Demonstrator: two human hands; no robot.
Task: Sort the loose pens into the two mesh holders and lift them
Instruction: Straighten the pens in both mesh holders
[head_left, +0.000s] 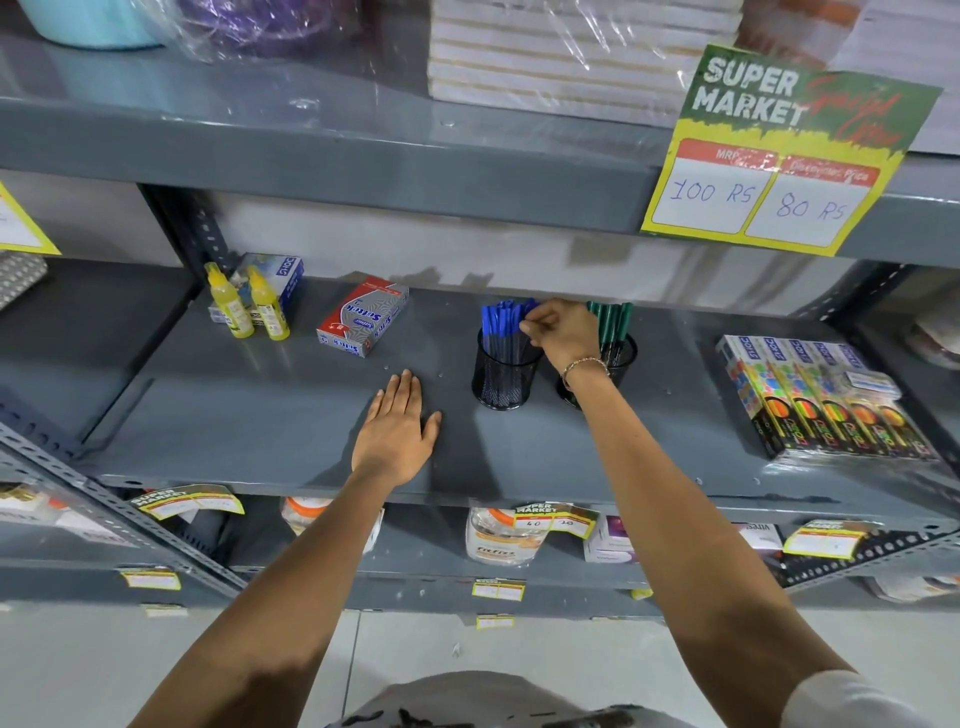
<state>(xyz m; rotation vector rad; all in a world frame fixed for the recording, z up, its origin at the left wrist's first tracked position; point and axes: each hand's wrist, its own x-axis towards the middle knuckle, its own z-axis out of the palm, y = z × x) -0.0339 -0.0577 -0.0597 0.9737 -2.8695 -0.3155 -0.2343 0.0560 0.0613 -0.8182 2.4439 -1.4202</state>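
On the grey metal shelf (260, 415), two black mesh holders stand side by side. Left holder (504, 376): blue pens (501, 325), long axes near vertical, capped ends up, leaning slightly left. Right holder (621, 358) (partly hidden behind the wrist): green pens (613, 319), also upright. Right hand (563, 332): above and between the holders, grip pinched on the top of one blue pen at the bunch's right edge. Left hand (397, 428): flat on the shelf, palm down, grip spread and holding nothing, left of the blue-pen holder. Elsewhere on the shelf: two yellow bottles (247, 306), a red-and-grey box (363, 322), and boxed colour sets (826, 395) at right.
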